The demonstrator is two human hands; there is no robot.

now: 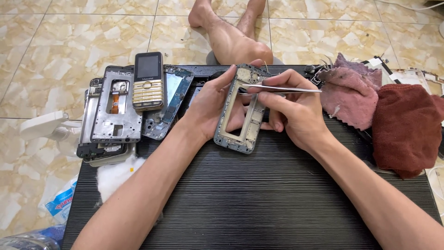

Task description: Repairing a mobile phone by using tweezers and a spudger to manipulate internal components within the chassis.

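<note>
My left hand [210, 104] holds a grey phone middle frame [238, 125] upright over the black ribbed mat [259, 199]. My right hand [296, 113] grips thin metal tweezers [282, 88]. Their tips touch the upper left part of the frame. The thumb and forefinger pinch the tweezers near the middle.
A pile of phone frames and boards [113, 111] with a gold keypad phone [148, 81] on top lies at the mat's left. White cotton [115, 173] sits below it. Pink [351, 92] and dark red [404, 129] cloths lie right. A person's bare legs [231, 32] rest beyond the mat.
</note>
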